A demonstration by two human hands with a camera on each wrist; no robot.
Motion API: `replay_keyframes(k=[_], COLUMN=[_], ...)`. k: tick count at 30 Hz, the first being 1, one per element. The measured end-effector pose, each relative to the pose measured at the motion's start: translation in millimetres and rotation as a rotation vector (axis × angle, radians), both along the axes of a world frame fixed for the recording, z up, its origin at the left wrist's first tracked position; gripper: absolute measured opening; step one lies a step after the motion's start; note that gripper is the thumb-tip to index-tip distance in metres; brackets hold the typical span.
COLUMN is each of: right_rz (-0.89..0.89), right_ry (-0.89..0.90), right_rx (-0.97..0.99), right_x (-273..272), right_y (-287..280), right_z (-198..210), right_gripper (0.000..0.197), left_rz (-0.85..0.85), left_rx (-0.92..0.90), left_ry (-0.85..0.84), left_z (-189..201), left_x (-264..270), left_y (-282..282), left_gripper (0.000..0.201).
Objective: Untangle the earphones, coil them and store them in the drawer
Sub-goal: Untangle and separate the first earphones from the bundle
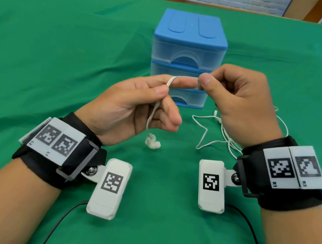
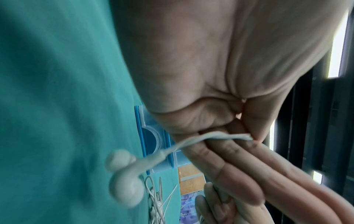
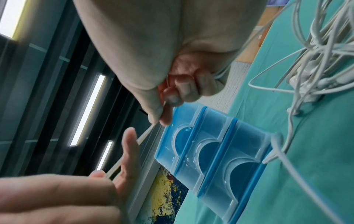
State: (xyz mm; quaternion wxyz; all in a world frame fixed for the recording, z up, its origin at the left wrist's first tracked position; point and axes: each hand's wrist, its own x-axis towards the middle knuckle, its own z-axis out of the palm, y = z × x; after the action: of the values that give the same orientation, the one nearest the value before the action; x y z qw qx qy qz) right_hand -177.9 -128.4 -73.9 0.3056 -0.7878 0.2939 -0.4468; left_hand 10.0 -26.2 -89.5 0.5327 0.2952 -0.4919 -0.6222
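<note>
While stretched between both hands, earphones (image 1: 162, 92) cable runs roughly 9-to-3 in head view, just in front of drawer unit (image 1: 186, 59); doubled white strand, taut. Left hand (image 1: 134, 106) palm up, fingers mostly straight toward 1 o'clock, thumb pressing cable against index; cable looped over index, then dropping toward 6, w/ both earbuds (image 1: 153, 142) dangling just above green cloth (image 1: 59, 61). Right hand (image 1: 239, 99) curled, thumb + index pinching other end of taut stretch near left fingertips. Rest of cable trailing from under right hand toward 4–5 o'clock, lying in loose loops on cloth.

Drawer unit: blue top, three clear drawers stacked, all closed, fronts facing viewer, at 12 from hands.

Left wrist view adds: earbuds (image 2: 124, 177) close up, two rounded white buds side by side, blurred; strand crossing fingers (image 2: 229, 159) and tucked under thumb. Loose cable on cloth visible at bottom, partly behind buds.

Right wrist view adds: tangled heap of cable (image 3: 316, 60) on cloth at upper right, many strands crossing, not seen as such from head view, where right wrist covers most of it. Also strand leaving pinch of right hand (image 3: 172, 91) toward left hand (image 3: 76, 197). Small white piece on cable lying against lowest drawer (image 3: 245, 174) – plug or remote, can't tell.

Hidden: bottom drawer partly behind hands in head view; cable path inside right fist unclear.
</note>
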Motion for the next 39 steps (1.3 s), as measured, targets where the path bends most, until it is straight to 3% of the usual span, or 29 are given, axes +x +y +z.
replay_keyframes(k=[6,10,13,23,28,34,39], right_rz=[-0.104,-0.083,0.01,0.34,0.435,0.461,0.509], right_ry=[-0.086,-0.034,0.076,0.352,0.436,0.428,0.384], right_rx=[-0.079,-0.056,0.013,0.154,0.168,0.17,0.145], right_x=[-2.1,-2.3,-0.9,-1.0,-0.8,-3.1,-4.9], right_y=[-2.1,-3.3,-2.0,14.0,22.5,27.8,30.5], right_z=[1.4,-0.9,-4.4,1.3,6.7,11.7,15.8], right_gripper=[0.025,0.025,0.024,0.017,0.016,0.016,0.02], left_rz=[-0.023,0.131,0.236,0.275,0.312,0.388,0.43], left_rx=[0.03,-0.016,-0.027,-0.077,-0.065,-0.061,-0.091], left_ry=[-0.088,-0.022,0.1,0.282,0.348,0.268,0.149], left_z=[-0.2,-0.5,2.0,5.9,4.9,5.3,0.2], left_x=[-3.6,-4.3,-1.7,2.5,4.2,0.9,0.2], left_y=[-1.3,-4.6,-6.3,-8.9,-10.7,-12.7,-16.6], left_gripper=[0.03,0.026,0.027,0.057,0.051,0.046,0.057])
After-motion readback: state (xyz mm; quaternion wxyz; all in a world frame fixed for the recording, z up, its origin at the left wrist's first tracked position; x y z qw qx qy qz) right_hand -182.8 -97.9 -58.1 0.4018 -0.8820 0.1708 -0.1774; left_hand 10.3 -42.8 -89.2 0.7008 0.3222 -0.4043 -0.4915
